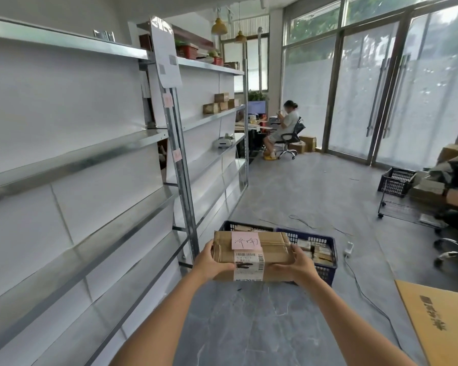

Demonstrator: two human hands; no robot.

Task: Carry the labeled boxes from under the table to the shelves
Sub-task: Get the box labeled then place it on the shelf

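Note:
I hold a brown cardboard box (273, 249) out in front of me at waist height, with a pink handwritten note and a white barcode label on it. My left hand (213, 261) grips its left end and my right hand (295, 265) grips its right end. The metal shelves (72, 157) run along my left, their near bays bare. A few small cardboard boxes (220, 103) sit on a farther shelf.
Two dark plastic crates (325, 262) holding parcels stand on the floor just beyond the box. A white cable and power adapter (349, 250) trail across the grey floor. A person sits at a desk far ahead. A wire cart (397, 196) and cardboard lie to the right.

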